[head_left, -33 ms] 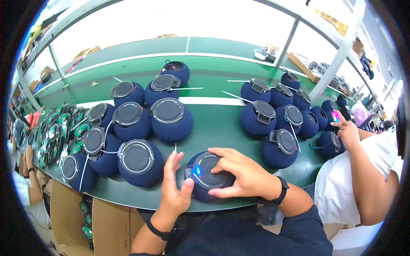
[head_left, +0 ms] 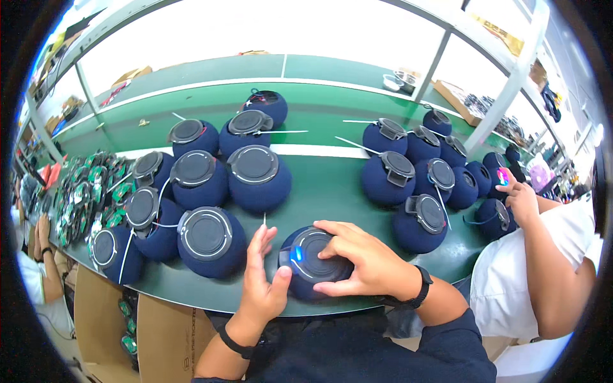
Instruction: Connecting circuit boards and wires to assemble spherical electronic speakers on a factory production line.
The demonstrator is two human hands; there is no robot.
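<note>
A round dark-blue fabric-covered speaker (head_left: 313,256) stands at the table's near edge, its dark disc-shaped top facing up and a blue light glowing at the top's left side. My right hand (head_left: 364,258) grips the top from the right, thumb and fingers around the rim, with the index fingertip on the disc. To the left, my left hand (head_left: 263,277) is open, fingers stretched upward and thumb tip at the speaker's left side. Close by on the left sits another blue speaker (head_left: 207,241) with a dark round cap.
Several similar speakers with white ties stand at the left and in a right-hand group (head_left: 418,223). Green circuit boards (head_left: 89,191) are piled far left. A co-worker's hand (head_left: 520,198) is at the right. An open cardboard box (head_left: 166,332) stands below the table edge (head_left: 191,305).
</note>
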